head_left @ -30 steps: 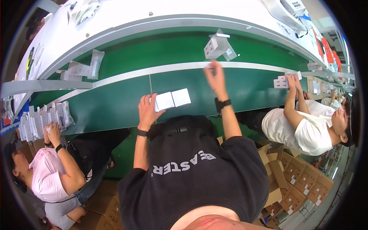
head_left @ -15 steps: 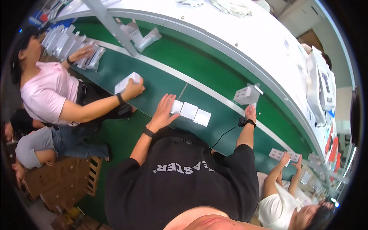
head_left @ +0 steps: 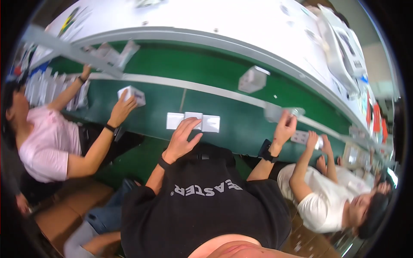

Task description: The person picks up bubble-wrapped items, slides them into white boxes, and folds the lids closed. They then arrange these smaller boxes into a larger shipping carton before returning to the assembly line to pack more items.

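Note:
Three small white boxes lie side by side on the green bench: a left box (head_left: pixel 174 121), a middle box (head_left: pixel 193 115) and a right box (head_left: pixel 211 124). Over the front of the middle box reaches my left hand (head_left: pixel 184 136), open, its fingertips at the box and its thumb apart. My right hand (head_left: pixel 284 134) is closed at the bench's far strip, pinching a pale, partly see-through piece (head_left: pixel 273 112) that looks like thin plastic; motion blurs it. Beyond that hand stands a white carton (head_left: pixel 254 80) with its top flap up.
At left, a co-worker in pink holds a white box (head_left: pixel 133 96) beside a row of packets (head_left: pixel 56 92). Another co-worker in white, at right, handles a marked white box (head_left: pixel 301 137). A metal rail (head_left: pixel 193 35) edges the white upper shelf (head_left: pixel 180 17). Plastic bags (head_left: pixel 127 53) lie behind the post.
My left hand has moved from the row's left end to the middle box. My right hand has drawn away from the carton, with the pale piece. The whole view has turned.

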`<state>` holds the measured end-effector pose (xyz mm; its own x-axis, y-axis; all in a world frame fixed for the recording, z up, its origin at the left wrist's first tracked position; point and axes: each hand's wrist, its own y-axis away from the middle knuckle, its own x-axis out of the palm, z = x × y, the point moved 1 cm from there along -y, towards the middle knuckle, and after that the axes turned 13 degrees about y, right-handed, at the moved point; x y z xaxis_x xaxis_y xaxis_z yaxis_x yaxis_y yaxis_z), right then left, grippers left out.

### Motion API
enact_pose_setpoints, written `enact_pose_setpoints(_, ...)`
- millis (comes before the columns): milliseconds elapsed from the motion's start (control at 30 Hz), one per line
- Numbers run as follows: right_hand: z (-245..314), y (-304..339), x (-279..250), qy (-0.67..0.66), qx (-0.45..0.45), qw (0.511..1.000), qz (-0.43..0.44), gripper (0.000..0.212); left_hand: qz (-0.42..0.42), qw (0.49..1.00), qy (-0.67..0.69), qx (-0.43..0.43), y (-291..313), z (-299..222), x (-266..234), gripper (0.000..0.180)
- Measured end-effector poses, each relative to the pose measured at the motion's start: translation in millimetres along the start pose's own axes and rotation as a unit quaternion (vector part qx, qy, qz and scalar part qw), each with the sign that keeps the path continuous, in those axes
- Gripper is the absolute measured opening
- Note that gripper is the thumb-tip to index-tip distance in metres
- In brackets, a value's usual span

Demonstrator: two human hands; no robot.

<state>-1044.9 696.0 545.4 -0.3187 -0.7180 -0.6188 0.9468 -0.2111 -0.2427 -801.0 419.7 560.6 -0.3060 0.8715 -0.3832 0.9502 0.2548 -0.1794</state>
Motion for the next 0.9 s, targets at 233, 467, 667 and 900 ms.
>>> enact_pose_setpoints(233,107.8,70.4,-67.4,-0.132,-0.372,0.894,0.211,0.013,0.098,0.990,0.069,0.075,-57.2,-52.0,56.9,0.071)
enact_pose_setpoints(467,140.9,94.5,-80.2,-0.038,-0.452,0.882,0.128,0.033,0.178,0.936,0.288,-0.092,-19.1,-24.8,56.2,0.075)
enact_pose_setpoints(667,142.8,116.1,-72.8,-0.056,-0.503,0.858,0.085,0.037,0.148,0.885,0.415,-0.149,-3.9,-9.4,40.5,0.076)
enact_pose_setpoints(900,153.7,121.2,-62.0,-0.099,-0.546,0.824,0.114,0.037,0.090,0.706,0.646,-0.275,-3.7,-5.0,41.0,0.086)
